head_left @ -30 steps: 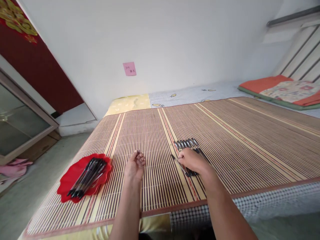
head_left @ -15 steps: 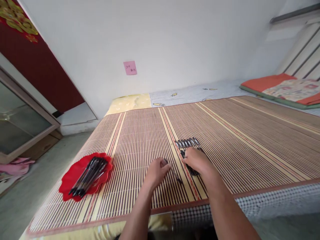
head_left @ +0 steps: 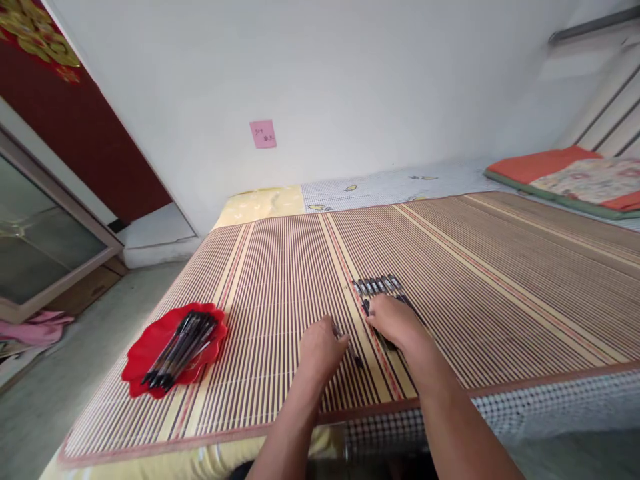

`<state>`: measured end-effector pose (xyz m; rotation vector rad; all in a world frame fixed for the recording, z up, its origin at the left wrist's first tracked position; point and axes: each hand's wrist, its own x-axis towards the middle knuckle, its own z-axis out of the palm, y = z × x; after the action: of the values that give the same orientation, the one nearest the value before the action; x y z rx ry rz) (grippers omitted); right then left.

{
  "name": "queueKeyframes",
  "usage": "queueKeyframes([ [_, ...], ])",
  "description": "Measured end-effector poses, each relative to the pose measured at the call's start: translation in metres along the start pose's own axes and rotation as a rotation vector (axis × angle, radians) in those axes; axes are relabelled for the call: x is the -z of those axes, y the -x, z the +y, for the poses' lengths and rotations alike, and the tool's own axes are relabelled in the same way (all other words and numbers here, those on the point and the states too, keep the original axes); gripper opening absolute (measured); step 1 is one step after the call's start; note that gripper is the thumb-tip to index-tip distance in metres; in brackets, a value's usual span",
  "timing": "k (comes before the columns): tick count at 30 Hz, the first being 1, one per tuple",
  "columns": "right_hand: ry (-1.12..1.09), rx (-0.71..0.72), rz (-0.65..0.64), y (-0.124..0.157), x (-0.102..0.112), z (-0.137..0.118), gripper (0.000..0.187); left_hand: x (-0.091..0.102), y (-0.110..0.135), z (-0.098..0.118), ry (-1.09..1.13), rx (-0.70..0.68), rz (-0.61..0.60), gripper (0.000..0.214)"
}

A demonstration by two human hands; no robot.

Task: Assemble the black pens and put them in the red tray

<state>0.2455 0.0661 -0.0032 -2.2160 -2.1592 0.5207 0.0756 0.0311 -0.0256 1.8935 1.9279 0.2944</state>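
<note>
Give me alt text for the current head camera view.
A person's left hand holds a pen over a striped mat; the right hand covers part of a row of pens. A red plate at left holds more pens.

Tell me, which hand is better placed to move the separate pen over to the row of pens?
Probably the left hand: its grip is on the separate pen. The right hand is over the row of pens, covering part of it, and is farther from that pen.
</note>
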Motion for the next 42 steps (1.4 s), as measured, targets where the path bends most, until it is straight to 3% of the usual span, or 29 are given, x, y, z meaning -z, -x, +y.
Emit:
queueKeyframes([
  [9, -0.079, 0.038, -0.009, 0.001, -0.011, -0.013, 0.007, 0.009, -0.003, -0.009, 0.026, 0.005, 0.005, 0.007],
  [15, -0.206, 0.154, 0.044, -0.005, -0.02, -0.026, 0.019, 0.017, -0.007, -0.023, -0.001, 0.043, 0.07, 0.006],
  [22, -0.77, 0.306, 0.105, -0.021, -0.021, -0.016, 0.021, 0.022, -0.01, -0.033, 0.135, -0.005, 0.152, 0.006],
  [28, -0.562, 0.232, 0.096, -0.024, -0.03, -0.014, 0.029, 0.017, -0.007, -0.025, 0.053, 0.041, 0.082, 0.025],
  [32, -0.497, 0.219, 0.059, -0.022, -0.041, -0.022, 0.036, 0.013, -0.005, -0.018, -0.034, 0.035, 0.069, 0.025],
  [37, -0.538, 0.198, 0.03, -0.02, -0.046, -0.037, 0.03, 0.012, -0.004, -0.014, -0.058, 0.04, 0.047, 0.014],
  [42, -0.676, 0.211, 0.027, -0.022, -0.044, -0.043, 0.021, 0.01, -0.004, -0.014, -0.096, 0.076, 0.034, 0.016],
])
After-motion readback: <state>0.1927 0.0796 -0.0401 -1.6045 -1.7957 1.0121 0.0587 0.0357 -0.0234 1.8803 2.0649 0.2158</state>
